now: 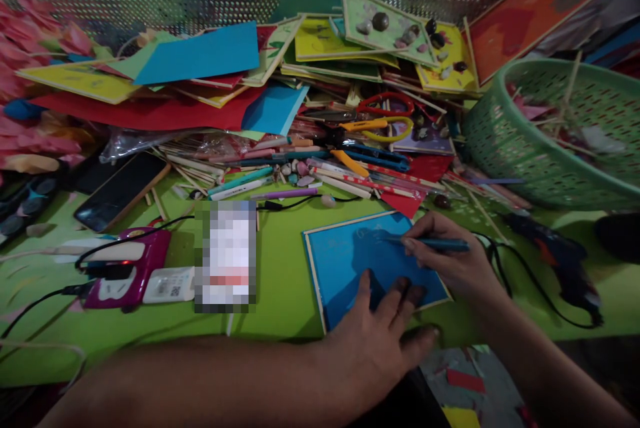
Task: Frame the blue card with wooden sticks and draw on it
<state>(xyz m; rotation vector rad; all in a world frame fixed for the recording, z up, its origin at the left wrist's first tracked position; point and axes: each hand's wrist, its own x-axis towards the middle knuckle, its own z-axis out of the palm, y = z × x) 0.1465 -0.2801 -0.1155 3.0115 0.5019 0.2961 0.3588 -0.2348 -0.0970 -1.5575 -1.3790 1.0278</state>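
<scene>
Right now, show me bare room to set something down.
Bare green tabletop lies between the pixelated rectangle and the blue board, behind the left arm. Crowded: the rear, with pens, sticks and scissors; the board, where both hands work.

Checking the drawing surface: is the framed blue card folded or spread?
Spread: the blue card lies flat on the green table, its visible surface showing no fold.

Ok so two hands, left hand [370, 338] plus right hand [467, 275], one held pen [447, 244], one glue gun [563, 251], one basket [505, 121], one power strip [157, 248], sticks [197, 168] beyond counting.
</scene>
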